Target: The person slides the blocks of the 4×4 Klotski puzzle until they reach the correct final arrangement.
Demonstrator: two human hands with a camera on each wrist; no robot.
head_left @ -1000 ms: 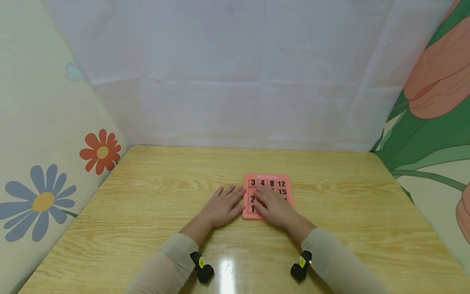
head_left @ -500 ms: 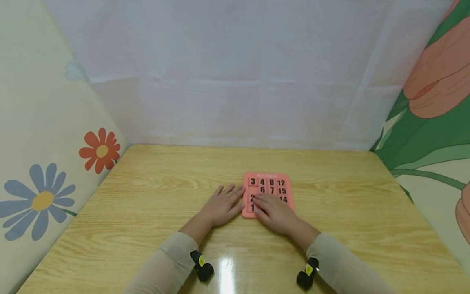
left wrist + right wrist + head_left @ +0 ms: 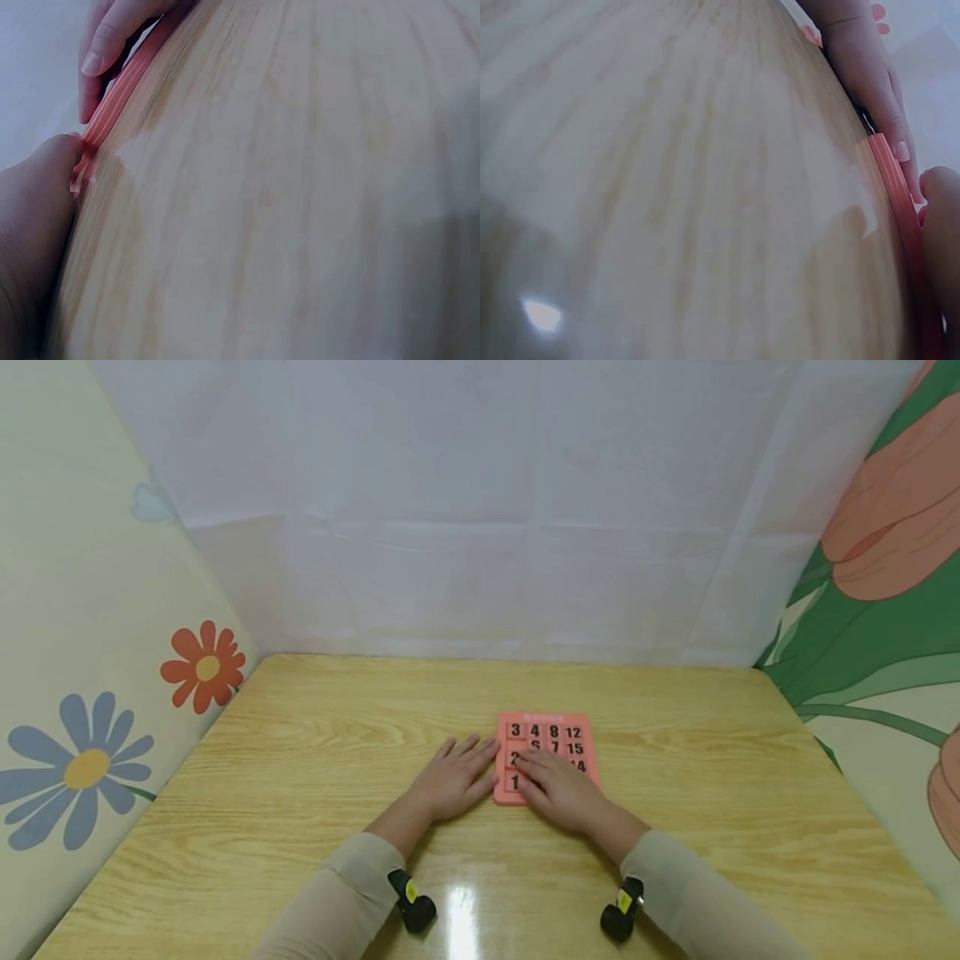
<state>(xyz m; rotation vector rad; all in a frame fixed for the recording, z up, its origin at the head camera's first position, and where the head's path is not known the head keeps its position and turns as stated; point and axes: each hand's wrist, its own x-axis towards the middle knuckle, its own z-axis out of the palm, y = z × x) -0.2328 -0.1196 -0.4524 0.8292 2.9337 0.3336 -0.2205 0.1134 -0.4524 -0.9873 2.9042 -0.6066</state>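
Observation:
A pink sliding number puzzle [image 3: 553, 732] lies flat on the wooden table in the head view. Its top row reads 3, 4, 8, 12. My left hand [image 3: 454, 782] rests flat on the table, fingertips and thumb against the puzzle's left edge. Over the lower middle of the puzzle is my right hand [image 3: 564, 788], which hides several tiles. Its extended fingertips touch the tile marked 2 [image 3: 514, 759] in the left column. Both wrist views show the puzzle's pink side edge [image 3: 900, 199] low on the tabletop, with a hand on either side.
The wooden table [image 3: 300, 727] stretches around the puzzle. A white cloth [image 3: 480, 527] hangs behind it. Side panels carry printed flowers, a red one [image 3: 204, 667] at left and tulips at right. A black wrist camera [image 3: 414, 906] sits on each sleeve.
The tile marked 2 has slid partway up its column, away from the tile marked 1. My right hand drew back toward me, then moved slightly forward again. The left hand stays put.

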